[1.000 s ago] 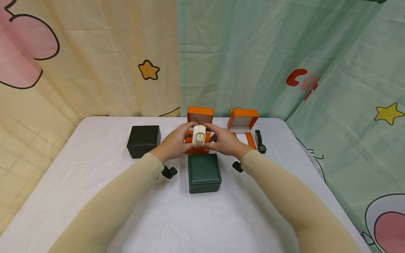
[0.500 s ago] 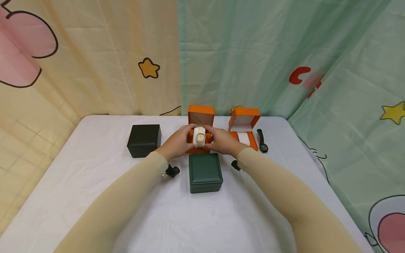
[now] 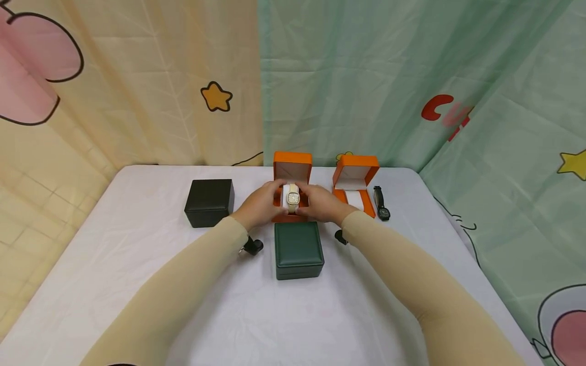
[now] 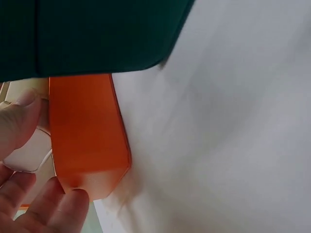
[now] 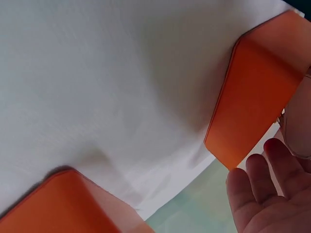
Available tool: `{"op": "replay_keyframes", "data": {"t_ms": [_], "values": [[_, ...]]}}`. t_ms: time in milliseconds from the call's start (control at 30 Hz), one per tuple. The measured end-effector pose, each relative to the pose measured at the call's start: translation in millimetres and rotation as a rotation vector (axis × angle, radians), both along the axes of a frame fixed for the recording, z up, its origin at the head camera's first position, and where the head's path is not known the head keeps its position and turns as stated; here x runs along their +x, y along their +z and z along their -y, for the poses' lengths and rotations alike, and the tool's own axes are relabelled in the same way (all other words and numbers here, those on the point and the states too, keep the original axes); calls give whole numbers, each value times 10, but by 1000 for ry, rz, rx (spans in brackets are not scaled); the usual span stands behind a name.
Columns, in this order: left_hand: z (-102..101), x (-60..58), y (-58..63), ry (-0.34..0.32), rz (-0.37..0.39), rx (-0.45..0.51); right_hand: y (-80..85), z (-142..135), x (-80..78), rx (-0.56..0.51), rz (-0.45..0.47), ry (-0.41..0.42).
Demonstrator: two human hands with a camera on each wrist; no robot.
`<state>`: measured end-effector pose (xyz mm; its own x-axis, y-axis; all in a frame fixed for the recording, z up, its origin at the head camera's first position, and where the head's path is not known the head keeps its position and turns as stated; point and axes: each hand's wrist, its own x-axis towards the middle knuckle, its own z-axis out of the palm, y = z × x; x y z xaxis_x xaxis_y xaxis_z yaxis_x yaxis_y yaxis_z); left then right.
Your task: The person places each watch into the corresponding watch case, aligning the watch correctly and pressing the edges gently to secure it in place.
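Observation:
A cream-strapped wristwatch [image 3: 293, 199] with a squarish gold-rimmed face is wrapped round a white cushion [image 3: 286, 197]. Both lie at the base of an open orange box [image 3: 293, 158], whose lid stands up behind. From the left side my left hand [image 3: 259, 204] holds the cushion between thumb and fingers; its lower fingers reach past the box wall [image 4: 87, 131] in the left wrist view. My right hand [image 3: 322, 204] grips the opposite side, with its other fingers stretched beside the orange wall [image 5: 262, 92] in the right wrist view.
A closed green box [image 3: 298, 250] stands just in front of the orange one. At left is a black box [image 3: 209, 203]. To the right are a second open orange box [image 3: 357, 170] holding a white cushion [image 3: 354, 199], and a black watch [image 3: 381, 203] on the white-covered table [image 3: 293, 320].
The watch and cushion have settled slightly lower into the orange box, with both hands still at their sides. The whole head view has shifted a little.

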<state>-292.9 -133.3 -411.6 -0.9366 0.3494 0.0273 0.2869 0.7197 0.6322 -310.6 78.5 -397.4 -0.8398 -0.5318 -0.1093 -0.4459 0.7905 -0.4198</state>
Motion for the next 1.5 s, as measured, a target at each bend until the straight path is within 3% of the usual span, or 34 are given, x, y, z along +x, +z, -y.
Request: {"op": "replay_keyframes", "data": {"t_ms": [433,800,1167,1500], "values": [[-53,-76,-38,9,23,-48,-18,-34,-45,-27,-2,38],[-3,-115,-62,-56,30,-31,-33,-14,-37,59,-12,4],[-28,-87,-65,-53,28,-106,-67,-29,-32,154,-8,8],[-45,-88,-68,-40,44,-111,-64,-14,-12,127,-1,-31]]}}
